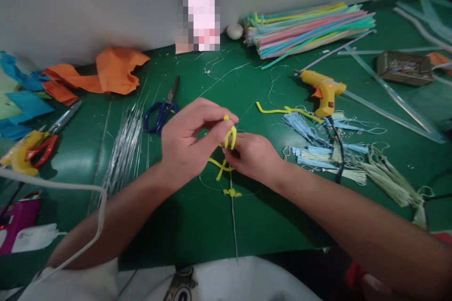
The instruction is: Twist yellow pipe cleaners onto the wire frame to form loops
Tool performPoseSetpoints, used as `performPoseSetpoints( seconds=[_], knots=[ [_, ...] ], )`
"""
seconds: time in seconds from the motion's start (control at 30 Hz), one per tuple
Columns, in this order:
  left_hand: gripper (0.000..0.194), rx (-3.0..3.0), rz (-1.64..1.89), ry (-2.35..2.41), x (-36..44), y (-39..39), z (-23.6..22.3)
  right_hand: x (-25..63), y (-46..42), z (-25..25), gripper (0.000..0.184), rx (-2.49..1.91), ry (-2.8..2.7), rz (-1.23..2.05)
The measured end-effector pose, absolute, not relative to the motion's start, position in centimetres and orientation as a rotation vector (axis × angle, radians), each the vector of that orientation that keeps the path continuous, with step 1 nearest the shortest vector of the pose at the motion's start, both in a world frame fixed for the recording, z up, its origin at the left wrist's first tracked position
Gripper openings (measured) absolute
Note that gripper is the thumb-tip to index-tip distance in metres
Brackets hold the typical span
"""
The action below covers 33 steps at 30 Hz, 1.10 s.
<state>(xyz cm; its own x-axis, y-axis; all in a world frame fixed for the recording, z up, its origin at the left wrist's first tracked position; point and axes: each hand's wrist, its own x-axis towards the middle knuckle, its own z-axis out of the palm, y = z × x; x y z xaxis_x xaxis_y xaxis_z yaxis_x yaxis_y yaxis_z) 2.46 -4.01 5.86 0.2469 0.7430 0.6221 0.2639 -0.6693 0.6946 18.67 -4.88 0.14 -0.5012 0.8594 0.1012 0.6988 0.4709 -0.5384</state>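
My left hand (197,136) pinches a bent yellow pipe cleaner (231,137) between thumb and forefinger. Close against it, my right hand (252,154) has its fingers closed at the lower part of the same yellow piece; its fingertips are partly hidden. Below the hands hang more yellow pipe cleaner strands (221,169). A thin grey wire (233,225) runs down from the hands toward the table's front edge, with a small yellow twisted piece (232,193) on it. Another yellow pipe cleaner (271,109) lies on the table beyond my right hand.
Blue-handled scissors (160,113) and a bundle of silvery wires (125,150) lie left. Right are a yellow glue gun (321,91) and tassels (328,157). Behind lies a pile of coloured pipe cleaners (310,28). Orange paper (116,73) and red-handled scissors (47,150) are far left.
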Motion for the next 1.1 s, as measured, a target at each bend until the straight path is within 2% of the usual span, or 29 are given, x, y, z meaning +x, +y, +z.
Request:
performPoseSetpoints(
  seconds=[0.5,1.1],
  knots=[
    [0.010,2.069,1.397,0.946,2.43,-4.01,5.91,18.66,-5.01,0.85,0.013,-1.378,-2.333,0.746],
    [0.016,2.143,1.382,0.913,2.79,-4.28,6.44,17.97,-5.24,-0.10,0.011,-1.377,-2.345,0.522]
  ],
)
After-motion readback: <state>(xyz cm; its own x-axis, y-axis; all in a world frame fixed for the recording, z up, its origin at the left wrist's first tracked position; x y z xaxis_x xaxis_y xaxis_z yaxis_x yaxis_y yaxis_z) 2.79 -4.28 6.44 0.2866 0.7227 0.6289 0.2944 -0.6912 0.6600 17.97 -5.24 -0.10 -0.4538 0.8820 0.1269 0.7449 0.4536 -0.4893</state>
